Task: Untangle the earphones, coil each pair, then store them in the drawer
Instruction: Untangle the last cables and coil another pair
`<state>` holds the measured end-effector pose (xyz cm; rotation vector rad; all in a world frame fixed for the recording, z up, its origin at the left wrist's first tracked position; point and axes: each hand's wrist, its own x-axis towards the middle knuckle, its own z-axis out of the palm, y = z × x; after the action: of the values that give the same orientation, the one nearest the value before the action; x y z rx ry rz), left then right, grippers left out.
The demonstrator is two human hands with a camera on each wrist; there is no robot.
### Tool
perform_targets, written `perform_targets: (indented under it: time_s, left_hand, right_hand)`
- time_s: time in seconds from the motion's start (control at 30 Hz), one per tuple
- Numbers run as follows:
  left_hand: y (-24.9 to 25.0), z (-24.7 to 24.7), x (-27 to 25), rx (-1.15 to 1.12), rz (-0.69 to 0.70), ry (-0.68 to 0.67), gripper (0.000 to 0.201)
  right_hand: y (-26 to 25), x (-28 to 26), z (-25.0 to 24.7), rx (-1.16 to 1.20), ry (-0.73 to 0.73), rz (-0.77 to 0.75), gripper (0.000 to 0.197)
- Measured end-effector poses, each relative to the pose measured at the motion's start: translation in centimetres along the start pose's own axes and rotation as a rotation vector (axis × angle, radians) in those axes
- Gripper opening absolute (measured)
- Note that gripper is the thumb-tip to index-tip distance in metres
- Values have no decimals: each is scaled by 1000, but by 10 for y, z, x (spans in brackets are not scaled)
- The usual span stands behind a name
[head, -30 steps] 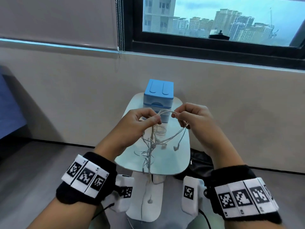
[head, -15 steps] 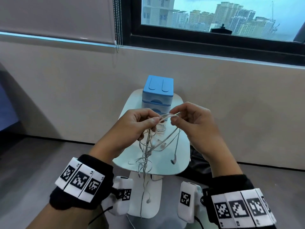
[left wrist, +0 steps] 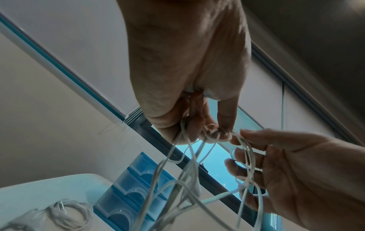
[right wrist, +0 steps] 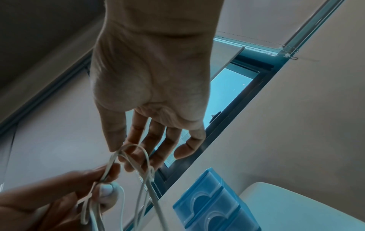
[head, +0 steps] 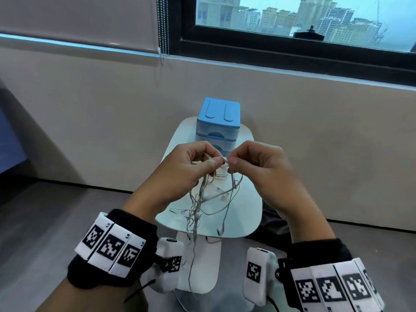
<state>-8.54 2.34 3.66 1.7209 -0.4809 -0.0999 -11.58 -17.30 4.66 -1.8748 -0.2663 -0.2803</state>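
A tangle of white earphones [head: 209,194] hangs above the small white table [head: 245,212], with earbuds and cords dangling past its front edge. My left hand [head: 209,162] pinches the top of the tangle at a knot [left wrist: 219,136]. My right hand [head: 234,162] pinches a cord loop [right wrist: 136,146] right beside it between thumb and forefinger, its other fingers spread. The blue drawer unit [head: 218,122] stands at the table's back with its drawers closed. One coiled pair of earphones [left wrist: 67,214] lies on the table in the left wrist view.
A beige wall with a window runs close behind the table. A blind's bead chain [head: 163,30] hangs at the upper left. A black bag [head: 272,224] lies on the floor to the right of the table. The table's white base [head: 202,266] stands below the dangling cords.
My hands have come closer together, so the cord span between them has shrunk to a small loop. The dangling tangle has swung slightly.
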Motion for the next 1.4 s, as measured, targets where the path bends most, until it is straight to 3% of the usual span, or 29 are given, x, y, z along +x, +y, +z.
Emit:
perform_targets:
  time_s: [0.23, 0.63, 0.83, 1.4]
  left_hand:
    - [1, -4, 0, 30, 24, 19, 13]
    - [-1, -6, 1, 95, -8, 51, 12]
    - [4, -6, 0, 100, 15, 21, 12]
    - [3, -8, -3, 139, 20, 9, 8]
  right_hand:
    - [-6, 3, 3, -114, -24, -22, 10]
    - [-7, 8, 3, -248, 53, -28, 15]
    - [-12, 4, 2, -272, -60, -23, 9]
    - [-8, 3, 5, -336, -58, -54, 14]
